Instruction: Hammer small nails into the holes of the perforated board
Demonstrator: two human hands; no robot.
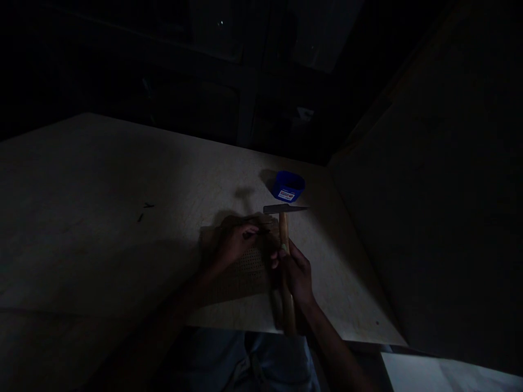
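Note:
My right hand is wrapped round the wooden handle of a hammer. The hammer stands with its dark metal head up, one end of the head blunt and the other tapering to the right. Over a flat brown board with a grid of small holes, my left hand is closed in a pinch. A small thin dark piece sticks out from its fingertips; its kind is too dim to tell. Both hands are close together, and the left forearm covers part of the board.
A blue plastic tub with a white label stands on the light wooden tabletop, beyond the hammer head. Small dark pieces lie further left. A tall panel borders the table on the right. Dark shelving stands behind.

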